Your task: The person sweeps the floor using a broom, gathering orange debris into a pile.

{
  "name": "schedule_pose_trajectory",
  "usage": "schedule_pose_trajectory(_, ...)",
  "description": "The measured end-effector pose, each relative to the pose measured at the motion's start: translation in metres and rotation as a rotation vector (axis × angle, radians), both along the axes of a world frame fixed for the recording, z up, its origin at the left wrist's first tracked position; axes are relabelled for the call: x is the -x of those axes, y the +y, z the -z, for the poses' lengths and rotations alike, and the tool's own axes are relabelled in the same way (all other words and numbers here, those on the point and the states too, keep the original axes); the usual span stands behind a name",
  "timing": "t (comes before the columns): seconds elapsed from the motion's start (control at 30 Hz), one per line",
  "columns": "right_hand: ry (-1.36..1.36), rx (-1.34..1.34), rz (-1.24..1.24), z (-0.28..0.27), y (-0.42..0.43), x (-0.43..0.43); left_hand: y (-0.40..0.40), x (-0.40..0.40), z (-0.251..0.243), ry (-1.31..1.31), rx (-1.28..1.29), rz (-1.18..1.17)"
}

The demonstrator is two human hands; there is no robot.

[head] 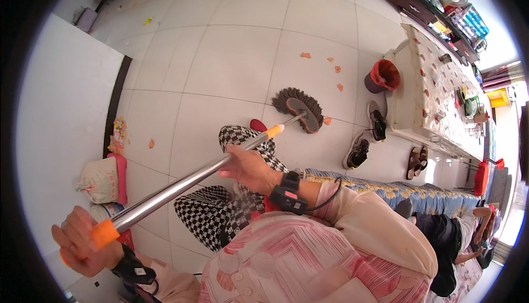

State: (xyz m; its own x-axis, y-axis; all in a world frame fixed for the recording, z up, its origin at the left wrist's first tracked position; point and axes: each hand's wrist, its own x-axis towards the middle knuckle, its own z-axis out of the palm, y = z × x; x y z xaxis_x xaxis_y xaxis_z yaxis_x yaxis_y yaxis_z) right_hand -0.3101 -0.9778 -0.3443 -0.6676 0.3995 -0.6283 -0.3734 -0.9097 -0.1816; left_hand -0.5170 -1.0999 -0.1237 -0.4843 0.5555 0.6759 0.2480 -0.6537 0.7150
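Note:
A long metal mop handle point(182, 189) runs slantwise across my body. My left hand point(84, 241) is wrapped around its orange end grip point(105, 233), near the wall. Lower on the pole, my right hand point(252, 170) grips the bare metal tube, short of the yellow-orange collar point(273, 131). At the far end, the dark grey fluffy mop head point(303, 106) rests on the tiled floor point(231, 63). One orange scrap point(327, 120) lies against the mop's fringe; several others, such as this scrap point(306, 55), are scattered beyond it. A red shoe tip point(258, 125) shows beneath my checked trousers.
Right of the mop stand a red-lined waste bin point(384, 75), sneakers point(357, 152), sandals point(415, 162) and a cloth-covered table point(434, 84). Another person point(442, 232) lies on a bed point(384, 187). A stuffed sack point(99, 181) leans by the left wall point(70, 96).

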Motion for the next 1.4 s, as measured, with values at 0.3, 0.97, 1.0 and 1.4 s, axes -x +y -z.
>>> schedule_pose_trajectory(0.3, -0.173, -0.136, 0.140, 0.055, 0.050, -0.032, 0.026, -0.031, 0.059, -0.188, 0.148, 0.296)
schedule_pose_trajectory(0.97, -0.161, -0.211, 0.135, 0.073, 0.060, -0.008, -0.003, -0.006, 0.079, -0.410, 0.161, 0.043)
schedule_pose_trajectory(1.0, -0.118, -0.181, 0.096, 0.054, 0.045, 0.000, -0.008, 0.005, 0.059, -0.368, 0.086, 0.143)
schedule_pose_trajectory(1.4, -0.018, -0.009, -0.032, 0.001, 0.009, -0.025, 0.010, 0.012, 0.002, -0.325, -0.075, 0.258)
